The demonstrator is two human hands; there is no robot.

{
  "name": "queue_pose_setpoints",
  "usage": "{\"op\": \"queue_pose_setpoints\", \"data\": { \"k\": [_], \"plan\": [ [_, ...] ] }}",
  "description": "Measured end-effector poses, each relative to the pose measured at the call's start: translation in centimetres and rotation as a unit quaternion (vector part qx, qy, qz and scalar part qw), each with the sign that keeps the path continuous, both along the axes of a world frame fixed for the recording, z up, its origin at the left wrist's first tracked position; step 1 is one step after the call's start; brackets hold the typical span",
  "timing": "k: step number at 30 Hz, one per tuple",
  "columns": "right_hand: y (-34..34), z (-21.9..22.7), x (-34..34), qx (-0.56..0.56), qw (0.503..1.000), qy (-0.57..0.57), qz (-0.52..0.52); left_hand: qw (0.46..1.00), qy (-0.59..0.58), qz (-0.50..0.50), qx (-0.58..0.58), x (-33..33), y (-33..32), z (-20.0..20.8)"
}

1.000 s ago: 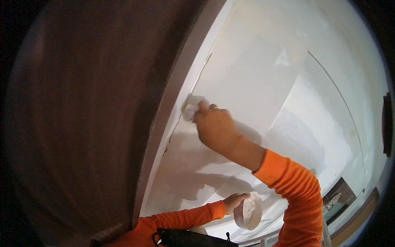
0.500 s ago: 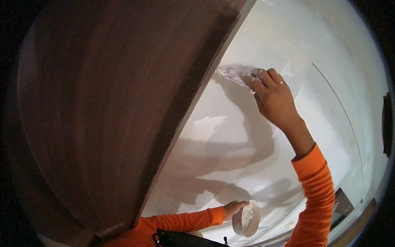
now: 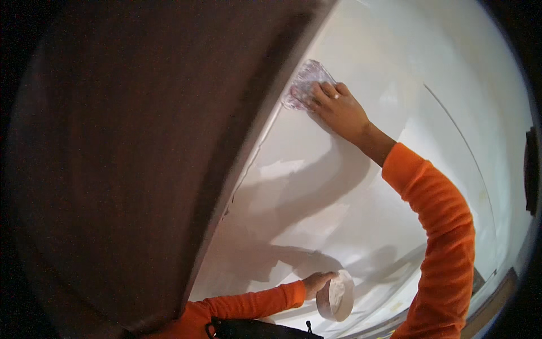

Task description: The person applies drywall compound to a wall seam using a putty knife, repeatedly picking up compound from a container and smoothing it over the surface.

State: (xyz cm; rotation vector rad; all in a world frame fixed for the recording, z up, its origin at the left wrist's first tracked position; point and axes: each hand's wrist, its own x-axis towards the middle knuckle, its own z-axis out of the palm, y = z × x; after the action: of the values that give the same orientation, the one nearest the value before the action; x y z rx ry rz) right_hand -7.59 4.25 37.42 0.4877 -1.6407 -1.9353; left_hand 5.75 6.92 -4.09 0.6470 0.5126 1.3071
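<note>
My right hand (image 3: 341, 116) presses a flat putty scraper (image 3: 309, 85), smeared with white, against the white wall (image 3: 316, 186) right beside the edge of a dark brown panel (image 3: 135, 147). Its fingers lie over the scraper's face, and white smears mark the knuckles. Lower down, my left hand (image 3: 318, 284) grips the rim of a round, shallow tub (image 3: 324, 308), thumb over the edge. White putty (image 3: 337, 292) sits inside the tilted tub. The left fingers beneath the tub are mostly hidden.
The brown panel fills the left side, its pale edge running diagonally along the wall. A thin dark groove (image 3: 460, 124) crosses the wall at right. Patchy white smears cover the wall. A dark strap or bag (image 3: 265, 329) hangs at the bottom.
My right hand has moved up and left along the panel edge, and the scraper has turned flatter to the wall, showing its broad face. The left hand and tub have barely shifted.
</note>
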Motion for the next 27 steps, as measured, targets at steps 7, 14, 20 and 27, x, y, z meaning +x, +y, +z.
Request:
{"op": "queue_pose_setpoints", "data": {
  "k": [7,14,20,27],
  "plan": [
    [-3.6,-4.9,5.9,-0.064,0.963,0.081,-0.248,1.000,-0.005,0.004,0.018,0.0,-2.4,3.0],
    [-4.9,2.1,4.4,-0.307,0.935,0.149,-0.100,0.997,-0.035,-0.042,0.052,0.5,-1.4,1.6],
    [-1.4,11.3,-0.4,-0.288,0.920,0.259,-0.054,0.996,-0.014,-0.082,0.038,0.9,-0.1,1.2],
    [-5.2,-7.9,-1.5,-0.401,0.912,0.074,-0.036,0.997,-0.063,-0.045,0.015,-0.2,-1.2,1.6]
  ]
}}
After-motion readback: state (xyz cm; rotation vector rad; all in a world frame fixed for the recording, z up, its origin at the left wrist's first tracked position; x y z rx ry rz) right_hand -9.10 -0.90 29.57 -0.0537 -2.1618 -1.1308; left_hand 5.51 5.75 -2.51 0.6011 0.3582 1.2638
